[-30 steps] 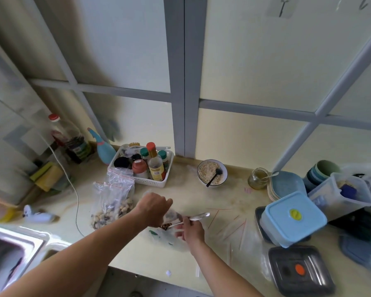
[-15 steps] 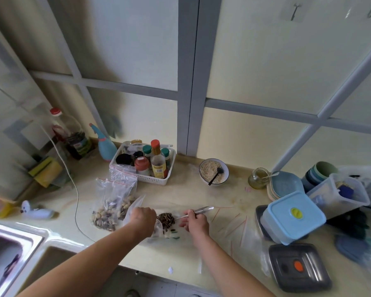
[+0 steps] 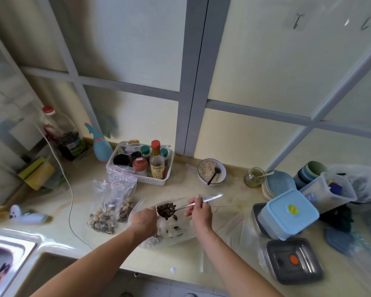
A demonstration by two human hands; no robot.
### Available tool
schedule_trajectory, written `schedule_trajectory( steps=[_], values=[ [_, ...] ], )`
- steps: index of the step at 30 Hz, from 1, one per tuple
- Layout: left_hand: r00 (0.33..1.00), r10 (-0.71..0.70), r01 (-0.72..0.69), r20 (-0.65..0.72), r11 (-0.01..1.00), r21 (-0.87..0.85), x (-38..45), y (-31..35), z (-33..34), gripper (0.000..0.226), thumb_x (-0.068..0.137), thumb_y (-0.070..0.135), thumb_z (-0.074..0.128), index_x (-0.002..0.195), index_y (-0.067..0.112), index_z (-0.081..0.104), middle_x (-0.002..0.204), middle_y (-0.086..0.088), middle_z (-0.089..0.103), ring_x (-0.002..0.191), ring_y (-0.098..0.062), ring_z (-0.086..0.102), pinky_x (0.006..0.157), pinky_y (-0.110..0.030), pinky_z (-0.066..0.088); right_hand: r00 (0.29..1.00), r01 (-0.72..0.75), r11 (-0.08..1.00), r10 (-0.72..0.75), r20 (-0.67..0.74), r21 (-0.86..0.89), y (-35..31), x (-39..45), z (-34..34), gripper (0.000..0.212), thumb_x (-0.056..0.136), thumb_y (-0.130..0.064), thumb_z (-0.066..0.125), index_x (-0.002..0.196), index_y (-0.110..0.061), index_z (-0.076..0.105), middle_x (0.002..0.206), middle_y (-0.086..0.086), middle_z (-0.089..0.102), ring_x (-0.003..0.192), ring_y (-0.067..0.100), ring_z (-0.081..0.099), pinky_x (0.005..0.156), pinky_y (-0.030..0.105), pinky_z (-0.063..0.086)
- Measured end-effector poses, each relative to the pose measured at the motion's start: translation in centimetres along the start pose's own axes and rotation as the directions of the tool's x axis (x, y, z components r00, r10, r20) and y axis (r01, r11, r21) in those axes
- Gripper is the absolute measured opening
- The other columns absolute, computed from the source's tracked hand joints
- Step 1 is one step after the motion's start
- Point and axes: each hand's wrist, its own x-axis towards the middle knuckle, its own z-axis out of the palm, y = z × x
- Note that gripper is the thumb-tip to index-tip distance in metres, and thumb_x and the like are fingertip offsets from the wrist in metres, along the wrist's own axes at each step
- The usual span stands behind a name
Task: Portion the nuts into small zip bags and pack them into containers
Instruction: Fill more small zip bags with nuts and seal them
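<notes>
While left hand [image 3: 143,221] grips bag [image 3: 176,232], seed-laden spoon [image 3: 180,207] apparently rose.

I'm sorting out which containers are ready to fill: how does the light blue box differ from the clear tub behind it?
The light blue box is opaque, lidded, and tilted on a metal tray's edge; the clear tub is see-through, lidless, with something dark blue inside. The box's contents cannot be seen. Both are squarish plastic containers on the counter's right side.

Pale blue lid [image 3: 287,213], dark striped seeds [image 3: 166,210]
</notes>
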Motion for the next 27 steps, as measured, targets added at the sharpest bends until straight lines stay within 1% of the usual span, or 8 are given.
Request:
schedule_trajectory(
  steps=[2, 6, 11, 14, 19, 22, 25, 27],
  values=[
    [1.0, 0.003, -0.003, 0.008, 0.999, -0.044, 0.1, -0.1, 0.3, 0.042, 0.09, 0.015, 0.063, 0.131, 0.011, 0.051, 0.124, -0.007, 0.065, 0.111, -0.023, 0.066, 0.083, -0.031, 0.051, 1.0, 0.012, 1.0, -0.012, -0.021, 0.0, -0.2, -0.3, 0.2, 0.049, 0.11, -0.036, 0.034, 0.083, -0.01, 0.065, 0.051, 0.001, 0.061, 0.051, 0.021, 0.061, 0.067, 0.037, 0.051],
    [1.0, 0.01, -0.007, 0.027, 0.995, -0.104, 0.4, -0.5, 0.5, 0.041, 0.088, 0.012, 0.063, 0.128, 0.012, 0.052, 0.119, -0.008, 0.067, 0.106, -0.025, 0.068, 0.079, -0.032, 0.051, 0.996, 0.018, 1.0, -0.017, -0.084, 0.008, -0.9, -1.0, 0.4, 0.05, 0.11, -0.036, 0.035, 0.082, -0.007, 0.065, 0.056, 0.002, 0.058, 0.046, 0.015, 0.054, 0.051, 0.024, 0.044],
    [0.999, 0.003, 0.001, 0.032, 0.99, -0.138, 0.7, -1.1, 0.7, 0.04, 0.088, 0.016, 0.065, 0.125, 0.011, 0.051, 0.122, -0.009, 0.065, 0.111, -0.027, 0.065, 0.084, -0.034, 0.051, 0.995, 0.012, 0.999, -0.017, -0.103, -0.043, -1.0, -1.5, 0.5, 0.052, 0.108, -0.039, 0.038, 0.071, -0.013, 0.064, 0.061, 0.0, 0.061, 0.059, 0.018, 0.058, 0.063, 0.029, 0.045],
    [0.999, 0.043, -0.037, 0.03, 0.982, -0.185, 1.0, -1.5, 0.7, 0.041, 0.085, 0.018, 0.068, 0.122, 0.011, 0.051, 0.119, -0.011, 0.065, 0.107, -0.029, 0.066, 0.082, -0.037, 0.052, 0.998, 0.033, 0.996, -0.038, -0.059, -0.078, -1.2, -1.8, 0.7, 0.049, 0.107, -0.04, 0.041, 0.071, -0.014, 0.064, 0.062, -0.001, 0.061, 0.06, 0.016, 0.059, 0.065, 0.031, 0.047],
    [0.995, 0.102, -0.098, 0.011, 0.976, -0.194, 1.4, -2.1, 0.9, 0.045, 0.086, 0.026, 0.069, 0.123, 0.012, 0.048, 0.118, -0.01, 0.066, 0.105, -0.029, 0.065, 0.082, -0.038, 0.053, 0.994, 0.108, 0.983, -0.105, 0.03, -0.145, -1.5, -2.9, 1.1, 0.045, 0.106, -0.045, 0.042, 0.075, -0.022, 0.067, 0.062, -0.002, 0.063, 0.06, 0.017, 0.062, 0.073, 0.044, 0.056],
    [0.992, 0.124, -0.118, 0.013, 0.969, -0.219, 1.6, -2.3, 1.3, 0.059, 0.082, 0.04, 0.076, 0.125, 0.013, 0.046, 0.119, -0.008, 0.064, 0.106, -0.027, 0.063, 0.083, -0.038, 0.053, 0.981, 0.183, 0.969, -0.171, 0.086, -0.166, -2.0, -4.1, 1.1, 0.041, 0.107, -0.042, 0.043, 0.08, -0.022, 0.067, 0.067, -0.002, 0.064, 0.055, 0.012, 0.062, 0.065, 0.039, 0.056],
    [0.991, 0.136, -0.135, -0.015, 0.965, -0.226, 1.8, -2.3, 1.7, 0.07, 0.079, 0.05, 0.078, 0.129, 0.014, 0.043, 0.122, -0.006, 0.061, 0.109, -0.026, 0.062, 0.087, -0.038, 0.053, 0.968, 0.242, 0.946, -0.221, 0.118, -0.214, -2.4, -5.1, 1.4, 0.037, 0.107, -0.039, 0.044, 0.083, -0.023, 0.068, 0.07, -0.002, 0.065, 0.049, 0.006, 0.061, 0.056, 0.025, 0.052],
    [0.989, 0.139, -0.145, -0.043, 0.962, -0.231, 1.9, -2.1, 1.8, 0.074, 0.078, 0.053, 0.078, 0.129, 0.015, 0.042, 0.123, -0.006, 0.061, 0.109, -0.026, 0.062, 0.087, -0.039, 0.053, 0.959, 0.272, 0.928, -0.239, 0.154, -0.253, -2.4, -5.5, 1.7, 0.035, 0.106, -0.039, 0.046, 0.086, -0.023, 0.07, 0.07, -0.002, 0.066, 0.05, 0.005, 0.063, 0.055, 0.023, 0.052]
  ],
)
